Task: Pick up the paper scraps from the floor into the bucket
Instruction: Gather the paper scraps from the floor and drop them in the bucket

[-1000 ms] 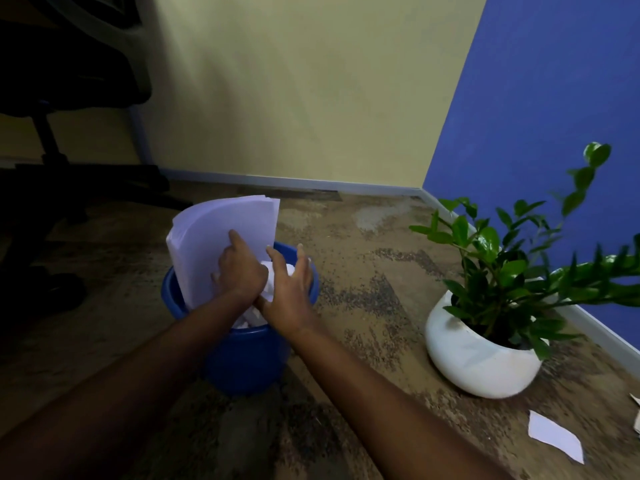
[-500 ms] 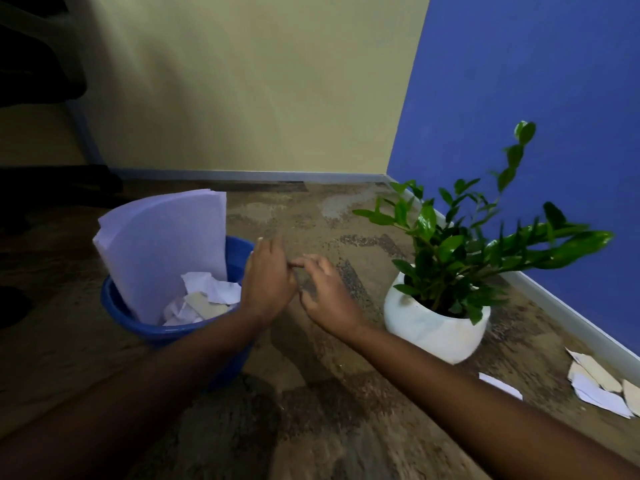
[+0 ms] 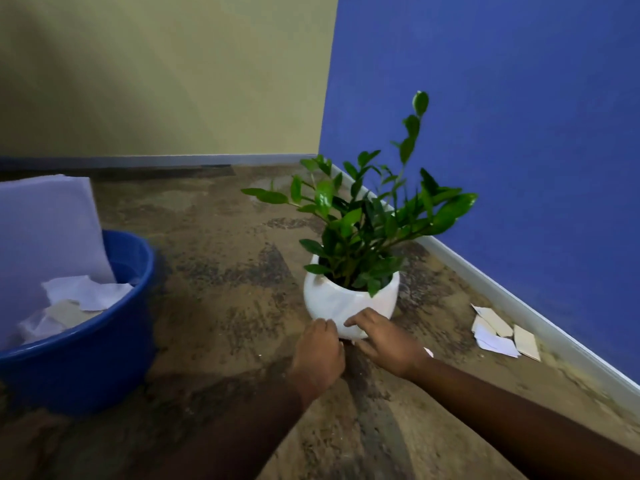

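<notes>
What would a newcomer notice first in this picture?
The green plant in its white pot stands mid-floor, with the left hand and the right hand at its near side. A blue bucket holding paper sits at the left; paper scraps lie by the blue wall.

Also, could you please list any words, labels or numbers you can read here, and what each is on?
None: there is no readable text anywhere.
The blue bucket, the papers in it, the white plant pot, the loose paper scraps, the yellow wall and the blue wall bear no visible print.
</notes>
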A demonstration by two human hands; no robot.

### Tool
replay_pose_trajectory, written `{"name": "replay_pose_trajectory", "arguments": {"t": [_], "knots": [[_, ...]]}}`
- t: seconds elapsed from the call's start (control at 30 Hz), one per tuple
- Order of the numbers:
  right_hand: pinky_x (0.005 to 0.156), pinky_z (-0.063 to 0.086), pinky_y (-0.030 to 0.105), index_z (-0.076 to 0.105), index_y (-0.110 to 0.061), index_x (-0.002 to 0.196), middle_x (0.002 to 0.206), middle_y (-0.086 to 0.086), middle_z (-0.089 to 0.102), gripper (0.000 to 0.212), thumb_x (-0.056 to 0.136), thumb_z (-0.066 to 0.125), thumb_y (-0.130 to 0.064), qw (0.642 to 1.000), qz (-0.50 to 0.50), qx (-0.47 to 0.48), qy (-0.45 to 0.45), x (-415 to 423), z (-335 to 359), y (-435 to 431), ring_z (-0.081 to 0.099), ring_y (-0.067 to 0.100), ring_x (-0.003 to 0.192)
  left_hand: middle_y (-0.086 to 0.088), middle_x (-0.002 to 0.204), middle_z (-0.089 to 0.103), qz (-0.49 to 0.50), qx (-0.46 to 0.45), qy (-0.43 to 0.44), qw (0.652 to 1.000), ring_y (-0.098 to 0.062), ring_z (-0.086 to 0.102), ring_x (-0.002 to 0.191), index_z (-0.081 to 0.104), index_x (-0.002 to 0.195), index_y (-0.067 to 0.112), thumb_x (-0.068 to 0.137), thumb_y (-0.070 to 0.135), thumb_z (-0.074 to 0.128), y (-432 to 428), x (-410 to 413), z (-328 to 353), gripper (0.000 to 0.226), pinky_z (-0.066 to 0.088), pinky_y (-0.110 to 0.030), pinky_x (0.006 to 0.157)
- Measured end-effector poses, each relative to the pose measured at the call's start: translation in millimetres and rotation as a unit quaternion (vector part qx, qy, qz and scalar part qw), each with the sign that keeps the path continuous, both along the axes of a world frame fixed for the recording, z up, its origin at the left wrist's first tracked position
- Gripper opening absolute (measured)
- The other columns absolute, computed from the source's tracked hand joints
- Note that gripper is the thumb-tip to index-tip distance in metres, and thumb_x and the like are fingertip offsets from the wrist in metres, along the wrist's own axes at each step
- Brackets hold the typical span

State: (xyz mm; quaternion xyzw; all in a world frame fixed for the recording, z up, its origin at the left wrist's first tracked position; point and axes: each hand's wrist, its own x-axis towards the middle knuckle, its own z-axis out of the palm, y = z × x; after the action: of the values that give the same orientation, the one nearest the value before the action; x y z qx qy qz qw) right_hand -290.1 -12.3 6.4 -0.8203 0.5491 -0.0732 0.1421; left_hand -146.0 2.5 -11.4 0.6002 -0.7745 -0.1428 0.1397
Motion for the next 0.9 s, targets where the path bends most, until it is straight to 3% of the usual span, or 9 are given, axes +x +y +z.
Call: {"name": "replay_pose_trajectory", "arguments": {"t": [0.07,0.13,0.2,0.27,0.33,0.37,0.47,0.8,0.9], "knots": [[0.100,0.040,0.031,0.051,-0.014,0.127,0.128,0.009,0.051,0.035,0.093,0.050,-0.020,0.999,-0.025,0.014,0.022,-24,-11,3,0.049,0.023,0.119,-0.010,0.133,0.055,0.006,-0.002,0.000,1.000,-0.019,0.052,0.125,0.049,0.133,0.008,0.095,0.028,0.044,4,-24,-10,0.043,0.038,-0.025,0.106],[0.102,0.037,0.031,0.050,-0.013,0.128,0.129,0.011,0.050,0.036,0.093,0.048,-0.021,0.997,-0.060,0.032,0.041,-48,-26,2,0.048,0.024,0.122,-0.004,0.091,0.074,-0.007,-0.014,0.022,1.000,-0.011,0.072,0.087,0.074,0.094,0.010,0.075,0.033,0.058,2,-47,-23,0.033,0.054,-0.014,0.075],[0.102,0.033,0.027,0.048,-0.012,0.130,0.134,0.012,0.048,0.039,0.093,0.049,-0.024,0.991,-0.102,0.057,0.059,-70,-39,1,0.044,0.023,0.128,0.000,0.060,0.070,-0.029,0.040,0.014,0.999,-0.004,0.070,0.057,0.075,0.063,0.015,0.060,0.036,0.048,-1,-69,-43,0.034,0.051,-0.010,0.050],[0.106,0.026,0.024,0.039,-0.012,0.138,0.147,0.009,0.038,0.048,0.093,0.050,-0.027,0.984,-0.141,0.084,0.067,-90,-50,-2,0.035,0.020,0.136,0.003,0.057,0.069,-0.033,0.044,0.041,0.998,-0.002,0.068,0.053,0.074,0.061,0.019,0.052,0.039,0.056,-6,-90,-61,0.029,0.048,-0.008,0.046],[0.109,0.021,0.022,0.031,-0.013,0.143,0.153,0.006,0.030,0.057,0.093,0.050,-0.031,0.976,-0.178,0.114,0.062,-106,-59,-5,0.030,0.019,0.140,0.002,0.074,0.074,-0.055,0.033,0.045,0.997,-0.006,0.073,0.068,0.077,0.078,0.015,0.064,0.036,0.054,3,-99,-48,0.034,0.053,-0.010,0.057],[0.110,0.022,0.023,0.030,-0.013,0.144,0.153,0.006,0.030,0.059,0.093,0.052,-0.034,0.971,-0.196,0.127,0.050,-113,-64,-7,0.030,0.020,0.140,-0.004,0.097,0.073,-0.039,0.022,0.078,0.996,-0.010,0.073,0.089,0.074,0.100,0.011,0.076,0.030,0.048,-2,-104,-51,0.039,0.054,-0.014,0.075],[0.112,0.026,0.028,0.032,-0.016,0.143,0.152,0.006,0.032,0.063,0.090,0.053,-0.043,0.959,-0.236,0.154,0.023,-129,-79,-14,0.034,0.022,0.138,-0.009,0.144,0.042,-0.040,0.098,0.101,0.989,-0.021,0.042,0.133,0.036,0.143,0.011,0.095,0.023,0.039,-12,-121,-60,0.050,0.033,-0.028,0.112],[0.104,0.037,0.032,0.045,-0.009,0.133,0.141,0.014,0.040,0.038,0.096,0.045,-0.017,0.961,-0.253,0.102,0.047,-152,-101,-24,0.041,0.030,0.127,-0.001,0.156,0.023,-0.133,0.103,0.077,0.983,-0.017,0.024,0.144,0.022,0.150,0.020,0.092,0.013,0.047,-37,-142,-79,0.063,0.022,-0.029,0.119],[0.083,0.035,0.023,0.056,-0.004,0.115,0.124,0.015,0.054,0.024,0.093,0.048,-0.011,0.973,-0.215,0.077,-0.019,-157,-100,-19,0.050,0.027,0.113,-0.004,0.153,0.029,-0.154,0.089,0.034,0.984,-0.019,0.027,0.141,0.026,0.148,0.019,0.093,0.019,0.049,-42,-154,-79,0.060,0.025,-0.029,0.117]]}}
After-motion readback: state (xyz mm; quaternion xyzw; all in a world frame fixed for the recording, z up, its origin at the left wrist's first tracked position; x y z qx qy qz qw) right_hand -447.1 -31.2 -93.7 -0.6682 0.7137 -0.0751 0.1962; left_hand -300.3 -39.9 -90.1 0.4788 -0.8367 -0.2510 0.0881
